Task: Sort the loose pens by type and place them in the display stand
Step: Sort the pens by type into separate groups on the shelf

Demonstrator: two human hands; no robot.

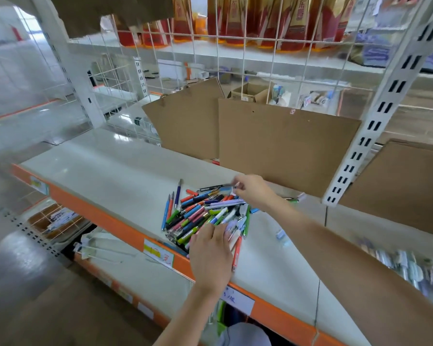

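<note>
Carefully: your right hand point(251, 191) pinches something small, your left hand point(211, 253) lies flat on the heap of light, stiff, slippery coloured plastic pens point(205, 216); take each mid-barrel

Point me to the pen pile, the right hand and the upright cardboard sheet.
pen pile point(200, 216), head view, middle of heap.
right hand point(253, 192), head view, back of hand.
cardboard sheet point(285, 146), head view, bare front face.

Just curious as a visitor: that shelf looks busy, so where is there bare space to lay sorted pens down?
The widest bare patch of the shelf lies left of the pen pile, back to the cardboard sheets. A smaller patch lies right of the pile, holding only a small bluish item. It is crowded at the pile, where the left hand and right hand work.
</note>
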